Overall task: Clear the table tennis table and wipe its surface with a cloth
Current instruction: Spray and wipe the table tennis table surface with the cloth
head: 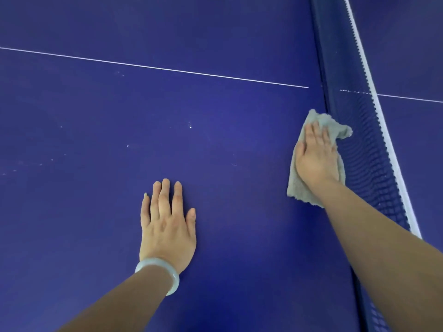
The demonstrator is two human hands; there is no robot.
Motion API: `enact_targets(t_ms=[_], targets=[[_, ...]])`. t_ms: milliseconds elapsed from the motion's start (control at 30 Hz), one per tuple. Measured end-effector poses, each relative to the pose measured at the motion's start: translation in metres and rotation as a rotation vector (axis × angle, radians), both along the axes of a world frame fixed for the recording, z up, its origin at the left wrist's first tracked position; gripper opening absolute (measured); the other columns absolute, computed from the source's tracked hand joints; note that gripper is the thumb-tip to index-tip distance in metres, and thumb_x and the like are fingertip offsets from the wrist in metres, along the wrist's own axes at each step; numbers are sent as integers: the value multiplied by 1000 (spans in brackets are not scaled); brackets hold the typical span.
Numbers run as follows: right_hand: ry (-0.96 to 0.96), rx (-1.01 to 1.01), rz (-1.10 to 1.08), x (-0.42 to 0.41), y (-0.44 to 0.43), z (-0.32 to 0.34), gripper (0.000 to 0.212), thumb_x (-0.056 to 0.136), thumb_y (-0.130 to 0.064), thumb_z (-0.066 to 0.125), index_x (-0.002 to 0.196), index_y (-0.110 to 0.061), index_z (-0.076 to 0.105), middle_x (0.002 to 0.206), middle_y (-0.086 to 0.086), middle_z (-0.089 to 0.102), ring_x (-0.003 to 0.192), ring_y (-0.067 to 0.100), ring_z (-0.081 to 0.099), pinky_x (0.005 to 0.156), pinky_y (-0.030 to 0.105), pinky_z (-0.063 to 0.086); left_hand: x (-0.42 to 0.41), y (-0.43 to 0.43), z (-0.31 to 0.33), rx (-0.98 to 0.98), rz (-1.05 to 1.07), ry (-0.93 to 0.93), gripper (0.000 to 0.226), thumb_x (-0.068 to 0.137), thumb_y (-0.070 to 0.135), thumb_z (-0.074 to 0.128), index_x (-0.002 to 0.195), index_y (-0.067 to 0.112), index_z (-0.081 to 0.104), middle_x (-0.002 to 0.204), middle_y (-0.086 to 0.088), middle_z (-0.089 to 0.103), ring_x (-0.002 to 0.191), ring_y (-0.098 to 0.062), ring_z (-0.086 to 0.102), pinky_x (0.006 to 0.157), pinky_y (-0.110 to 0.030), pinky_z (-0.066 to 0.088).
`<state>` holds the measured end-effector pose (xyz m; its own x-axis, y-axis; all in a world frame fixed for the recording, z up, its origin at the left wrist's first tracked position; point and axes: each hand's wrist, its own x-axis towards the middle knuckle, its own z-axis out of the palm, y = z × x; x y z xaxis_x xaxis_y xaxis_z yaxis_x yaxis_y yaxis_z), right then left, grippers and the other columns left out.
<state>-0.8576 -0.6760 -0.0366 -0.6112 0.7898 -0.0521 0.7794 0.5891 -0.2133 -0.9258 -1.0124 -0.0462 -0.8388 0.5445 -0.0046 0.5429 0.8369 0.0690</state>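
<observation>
The table tennis table (227, 130) is a smooth, matte sheet of deep blue. A thin white centre line (167, 69) crosses it and runs right up to the net (359, 144). Well left of the net, small pale specks and faint smears dot the surface (dust or dried drops, I cannot tell which).

Nearer the net but still well clear of it, the left hand (167, 226) lies palm down on the bare surface. Its fingers are straight and slightly spread, and it grasps nothing. A pale, glossy, translucent bangle (165, 271) circles that wrist.

Just beside the net lies the cloth (299, 190), a grey-beige, nubby, terry-like rag. It is crumpled, with ragged edges, and its far corner touches the foot of the net. The right hand (316, 159) presses flat on top of it, fingers extended rather than clenched, pinning it to the table.

The net is dark blue mesh with a white woven top band (390, 149).
</observation>
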Motion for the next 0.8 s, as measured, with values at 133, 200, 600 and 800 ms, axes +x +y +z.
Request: enact_targets(t_ms=[133,200,600,800], targets=[[-5,-29,-4,-58,31,1,56,104,-30,19,158,-14,13,165,1,10,152,20,3,122,51,6,-1,1,-1,-8,-6,2,62,100,41,17,150,7,33,157,-15,31,148,-30,23,120,-49,14],[-11,-38,170,-78,13,5,56,104,-31,21,158,-17,14,165,-2,10,152,17,3,123,49,6,-1,0,0,-13,-6,-6,63,101,41,15,151,7,32,157,-15,30,149,-30,21,121,-49,14],[-11,7,30,-88,52,10,53,105,-26,19,156,-10,18,164,5,14,151,27,10,120,56,8,0,2,3,-35,6,-24,63,100,41,16,151,8,32,157,-14,30,149,-29,20,121,-49,15],[-45,-39,710,-119,-25,14,51,106,-27,22,157,-24,19,164,-10,12,152,15,6,122,50,5,1,3,4,-25,8,-33,63,101,42,15,152,9,29,159,-14,27,150,-28,17,122,-48,13]])
